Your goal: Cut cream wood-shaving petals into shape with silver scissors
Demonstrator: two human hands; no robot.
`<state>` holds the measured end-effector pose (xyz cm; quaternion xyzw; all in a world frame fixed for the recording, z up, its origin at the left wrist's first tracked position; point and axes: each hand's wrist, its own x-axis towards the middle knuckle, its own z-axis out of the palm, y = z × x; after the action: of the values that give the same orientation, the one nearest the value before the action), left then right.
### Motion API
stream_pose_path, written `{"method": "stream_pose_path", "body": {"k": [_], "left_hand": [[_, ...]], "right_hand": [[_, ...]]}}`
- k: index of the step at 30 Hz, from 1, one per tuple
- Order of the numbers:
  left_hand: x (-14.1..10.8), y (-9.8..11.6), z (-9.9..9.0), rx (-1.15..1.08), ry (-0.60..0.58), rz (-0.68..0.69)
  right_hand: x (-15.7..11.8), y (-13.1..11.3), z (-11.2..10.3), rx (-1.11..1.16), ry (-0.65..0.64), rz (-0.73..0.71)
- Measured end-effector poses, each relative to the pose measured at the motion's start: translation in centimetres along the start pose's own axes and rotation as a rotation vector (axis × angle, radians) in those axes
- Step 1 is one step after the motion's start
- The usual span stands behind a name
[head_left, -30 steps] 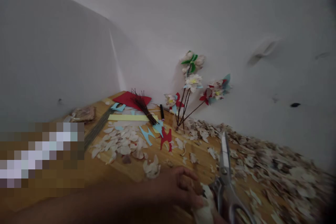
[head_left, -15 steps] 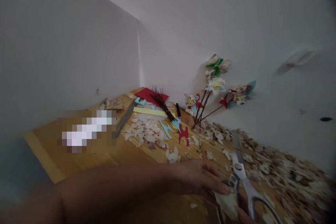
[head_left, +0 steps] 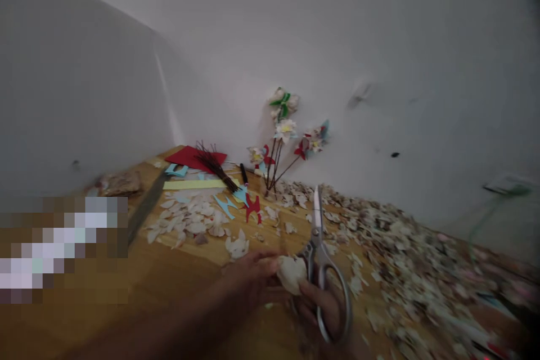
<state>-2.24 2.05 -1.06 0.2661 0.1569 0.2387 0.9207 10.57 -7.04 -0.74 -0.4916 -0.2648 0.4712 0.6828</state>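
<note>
1. Pale shell piece [head_left: 291, 273]: cream, rounded and rough-edged, held at the near centre just above the wooden table [head_left: 139, 275].
2. Left hand [head_left: 253, 278]: reaches in from the near left; its fingers are curled about the left side of the shell piece, gripping it.
3. Right hand [head_left: 324, 306]: sits just right of the shell piece, fingers through the loops of the scissors [head_left: 319, 253], closed on them; the metal blades lie together and point away toward the far wall.
4. Table surface: shell scraps [head_left: 405, 242] are heaped to the right, and a smaller patch of petal-shaped pieces [head_left: 189, 219] lies to the far left.
5. Far corner: paper flowers [head_left: 287, 129] on dark stems lean against the white wall [head_left: 379, 39], beside red paper [head_left: 189, 156] and a yellow strip [head_left: 196, 184].
</note>
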Motion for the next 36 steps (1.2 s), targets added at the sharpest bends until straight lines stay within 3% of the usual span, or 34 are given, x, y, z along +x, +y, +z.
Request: {"method": "stream_pose_path", "body": {"k": [5, 10, 16, 26, 31, 36], "left_hand": [[0.6, -1.0, -0.6, 0.110, 0.026, 0.006], [1.1, -1.2, -0.4, 0.122, 0.140, 0.050], [1.0, -1.1, -0.8, 0.110, 0.100, 0.041], [0.5, -0.6, -0.6, 0.080, 0.048, 0.013], [0.7, 0.5, 0.1, 0.131, 0.181, 0.025], [0.9, 3.9, 2.8, 0.167, 0.202, 0.074]], "right_hand": [[1.4, 1.5, -0.7, 0.021, 0.070, 0.003], [0.7, 1.2, -0.3, 0.016, 0.016, 0.010], [0.9, 1.5, -0.5, 0.086, 0.018, 0.063], [0.9, 1.7, -0.3, -0.038, -0.012, 0.016], [0.8, 1.5, -0.2, -0.025, 0.000, -0.051], [1.2, 1.5, -1.9, -0.056, 0.035, -0.017]]}}
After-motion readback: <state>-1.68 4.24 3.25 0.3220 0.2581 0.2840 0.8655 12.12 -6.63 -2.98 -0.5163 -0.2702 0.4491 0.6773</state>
